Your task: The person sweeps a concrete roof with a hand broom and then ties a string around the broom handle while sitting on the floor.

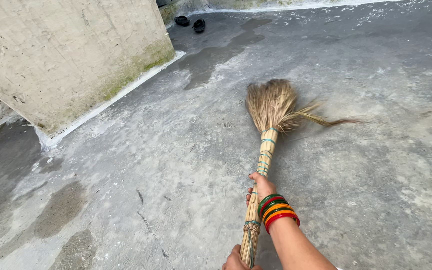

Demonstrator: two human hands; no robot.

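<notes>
The right hand [260, 187] is closed around the handle of a broom [268, 135], about halfway along it. Green, red and orange bangles [277, 211] sit on that wrist. The left hand [236, 261] is at the bottom edge of the picture. Most of it is cut off, but it looks wrapped around the low end of the handle.

The broom is made of dry grass tied with blue string. Its brush end lies on the grey floor [376, 175], spread out, with a few long strands bent off to the right.

A pale wall [71, 55] stands at the left, with green moss along its foot. Dark wet patches [221, 52] lie on the floor near it. Far off at the top are two black shoes [191, 22], too small to see well.
</notes>
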